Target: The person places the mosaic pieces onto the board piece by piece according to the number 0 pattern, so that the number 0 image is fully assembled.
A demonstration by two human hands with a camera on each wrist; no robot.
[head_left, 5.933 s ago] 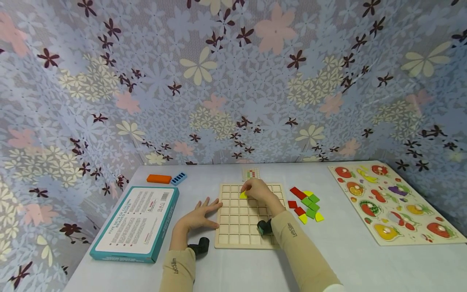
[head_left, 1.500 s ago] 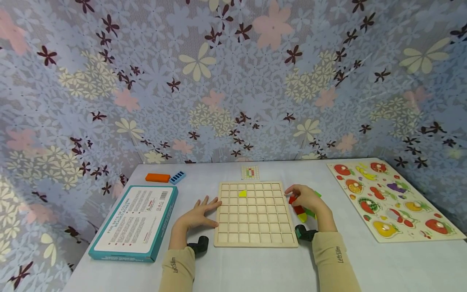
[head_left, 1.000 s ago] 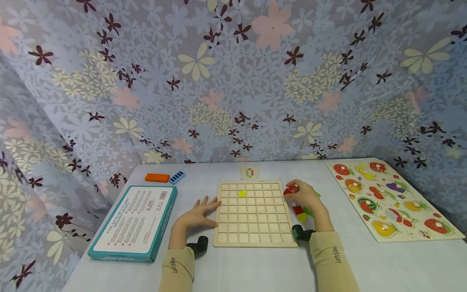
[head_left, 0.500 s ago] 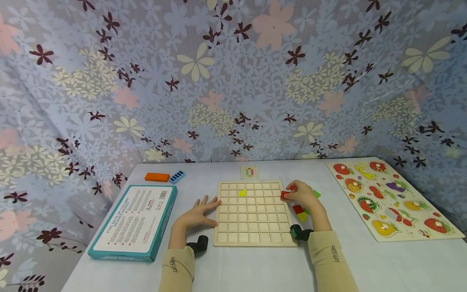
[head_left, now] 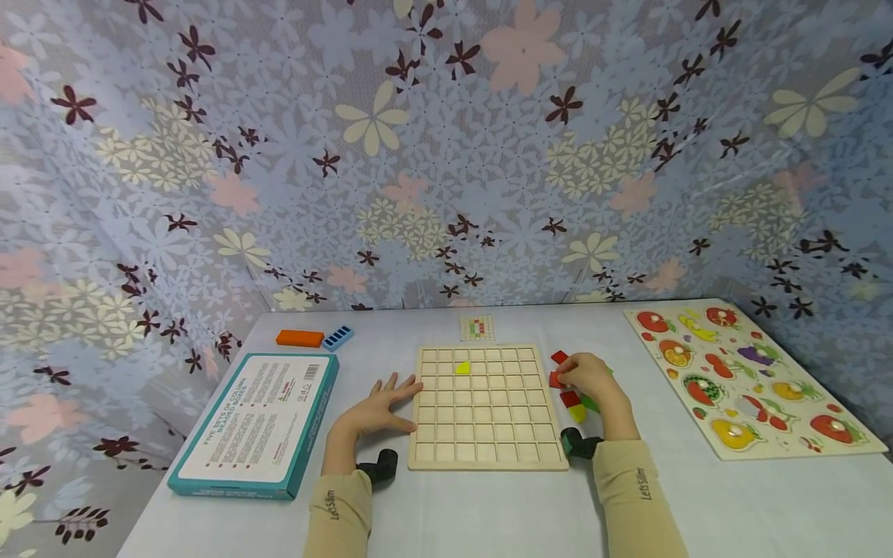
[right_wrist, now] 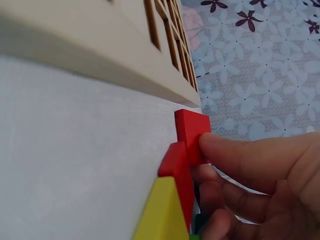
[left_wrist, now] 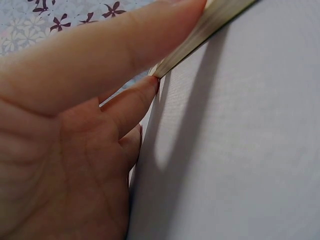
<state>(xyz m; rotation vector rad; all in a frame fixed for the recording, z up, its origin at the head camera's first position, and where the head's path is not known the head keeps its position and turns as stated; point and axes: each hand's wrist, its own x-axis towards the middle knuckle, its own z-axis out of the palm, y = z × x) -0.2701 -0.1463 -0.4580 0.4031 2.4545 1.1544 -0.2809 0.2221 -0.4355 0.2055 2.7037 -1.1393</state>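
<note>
A square wooden grid board (head_left: 484, 398) lies at the table's middle, one yellow tile (head_left: 463, 368) with a curved side in a cell near its top. My left hand (head_left: 373, 415) has its fingers spread, fingertips and thumb touching the board's left edge. Right of the board my right hand (head_left: 594, 383) pinches a red square tile (right_wrist: 189, 125), thumb on its face; the fingertips beneath are partly hidden. Another red tile (head_left: 560, 357) lies just beyond. Nearer are a red tile (head_left: 570, 399) and a yellow tile (head_left: 577, 413). Green tiles (head_left: 589, 404) are mostly hidden under the hand.
A small pattern card (head_left: 477, 328) lies behind the board. To the left are a teal-edged box (head_left: 254, 422), an orange block (head_left: 300, 339) and a blue piece (head_left: 338, 338). A fruit puzzle board (head_left: 749, 380) lies at the right. Each wrist wears a black camera (head_left: 380, 466).
The right hand left the yellow tile in the grid and went right to the loose tiles. It brought a red tile to the board's right edge, then back right. The left hand stayed.
</note>
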